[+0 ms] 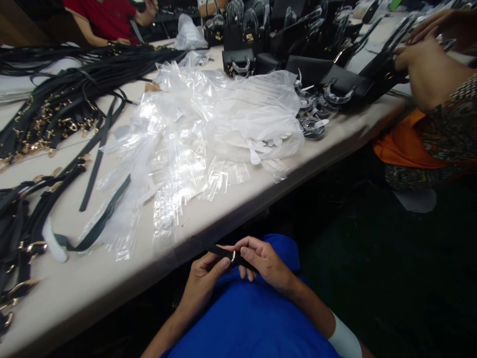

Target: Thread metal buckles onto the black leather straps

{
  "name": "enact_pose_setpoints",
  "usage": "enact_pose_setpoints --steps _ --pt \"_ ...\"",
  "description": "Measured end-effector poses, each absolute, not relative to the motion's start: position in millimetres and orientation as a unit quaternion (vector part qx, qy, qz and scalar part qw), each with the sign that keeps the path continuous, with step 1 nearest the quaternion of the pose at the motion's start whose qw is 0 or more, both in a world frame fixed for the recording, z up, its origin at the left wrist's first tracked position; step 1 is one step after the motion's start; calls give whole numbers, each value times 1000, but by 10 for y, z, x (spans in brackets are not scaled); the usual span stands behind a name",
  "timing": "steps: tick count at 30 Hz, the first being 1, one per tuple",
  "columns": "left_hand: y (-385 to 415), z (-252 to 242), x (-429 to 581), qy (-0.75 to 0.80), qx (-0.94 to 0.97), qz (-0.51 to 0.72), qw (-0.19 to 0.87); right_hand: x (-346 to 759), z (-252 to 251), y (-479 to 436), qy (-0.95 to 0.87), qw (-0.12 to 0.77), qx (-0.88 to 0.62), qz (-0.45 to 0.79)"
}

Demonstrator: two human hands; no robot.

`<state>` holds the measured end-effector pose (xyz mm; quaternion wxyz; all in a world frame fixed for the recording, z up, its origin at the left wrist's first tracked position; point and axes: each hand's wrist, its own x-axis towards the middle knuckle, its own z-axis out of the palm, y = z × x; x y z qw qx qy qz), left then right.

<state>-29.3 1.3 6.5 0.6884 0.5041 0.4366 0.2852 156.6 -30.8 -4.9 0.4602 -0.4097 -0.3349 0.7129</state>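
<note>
Both my hands are low in front of my blue shirt, below the table edge. My left hand (203, 281) and my right hand (263, 263) together hold a thin black strap (214, 248) with a small gold ring at the point where my fingers meet. The strap's free end runs up and left toward the table edge. My fingers pinch around the ring from both sides.
The beige table (238, 199) carries a heap of clear plastic bags (194, 134), black straps with gold clasps (55, 109) at left, and black handbags (261, 44) at the back. A person in red (108, 20) sits far left; another person's hands (428, 64) work at right.
</note>
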Motion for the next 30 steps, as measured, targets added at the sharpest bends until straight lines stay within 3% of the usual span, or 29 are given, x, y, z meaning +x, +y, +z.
enact_pose_setpoints --steps 6,11,23,30 --pt "48 21 -386 457 313 412 723 1854 -52 -349 -382 442 -454 673" --pt "167 28 -517 486 294 462 681 2126 -44 -410 -387 419 -505 648" --pt "210 108 -569 519 294 473 648 2327 -28 -471 -373 408 -520 651" --pt "87 70 -486 490 313 422 696 2273 -60 -441 -359 417 -525 649"
